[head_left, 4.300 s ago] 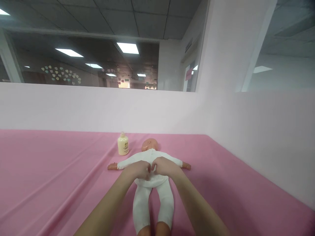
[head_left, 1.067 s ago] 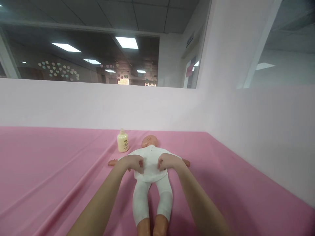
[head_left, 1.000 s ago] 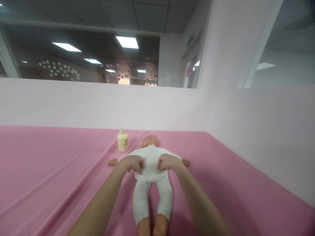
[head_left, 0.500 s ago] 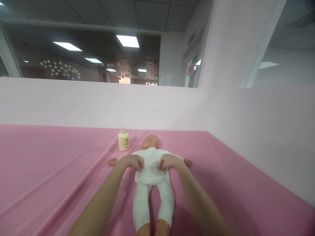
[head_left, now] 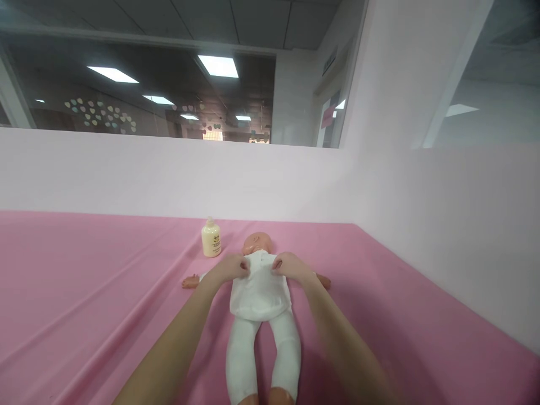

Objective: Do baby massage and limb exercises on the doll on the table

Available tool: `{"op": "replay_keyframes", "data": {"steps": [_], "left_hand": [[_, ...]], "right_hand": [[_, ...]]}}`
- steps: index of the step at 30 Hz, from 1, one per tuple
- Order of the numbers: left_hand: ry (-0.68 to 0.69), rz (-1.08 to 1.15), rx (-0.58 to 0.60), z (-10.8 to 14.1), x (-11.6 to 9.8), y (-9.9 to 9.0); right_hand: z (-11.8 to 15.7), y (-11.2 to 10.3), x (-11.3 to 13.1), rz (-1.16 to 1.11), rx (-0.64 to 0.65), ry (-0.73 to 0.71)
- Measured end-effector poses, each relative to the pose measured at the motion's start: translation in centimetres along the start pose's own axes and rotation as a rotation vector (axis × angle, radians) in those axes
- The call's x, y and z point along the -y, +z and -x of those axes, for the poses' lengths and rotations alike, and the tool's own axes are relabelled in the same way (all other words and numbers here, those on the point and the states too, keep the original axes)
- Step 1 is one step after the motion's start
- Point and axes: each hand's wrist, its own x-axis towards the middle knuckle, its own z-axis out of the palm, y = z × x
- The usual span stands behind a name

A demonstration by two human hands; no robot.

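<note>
Doll lies head toward twelve on the pink sheet, white shirt and trousers already on, hem down; chest apparently unfinished, left hand at ten, right hand at two, each grip curled narrow, cloth-pinch unclear; bottle upright near eleven.

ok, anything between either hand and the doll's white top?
Nothing visible. The left hand and right hand are both at the white top, one each side of the chest. The bottle stands upright beyond the left hand, not in between.
</note>
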Motion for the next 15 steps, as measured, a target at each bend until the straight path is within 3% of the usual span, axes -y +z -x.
{"op": "replay_keyframes", "data": {"steps": [2, 7, 12, 15], "left_hand": [[0.015, -0.023, -0.11, -0.1, 0.0, 0.1], [0.034, -0.058, -0.087, -0.7, 0.2, 0.7], [0.103, -0.091, -0.317, -1.7, 0.4, 2.2], [0.128, -0.139, -0.296, -2.1, 0.4, 3.1]], "right_hand": [[-0.5, 0.6, -0.3, -0.012, -0.041, -0.021], [-1.6, 1.9, -1.1, -0.028, -0.027, -0.071], [-2.0, 3.1, -1.2, -0.016, -0.226, -0.125], [-2.0, 4.0, -1.0, 0.05, -0.254, -0.201]]}}
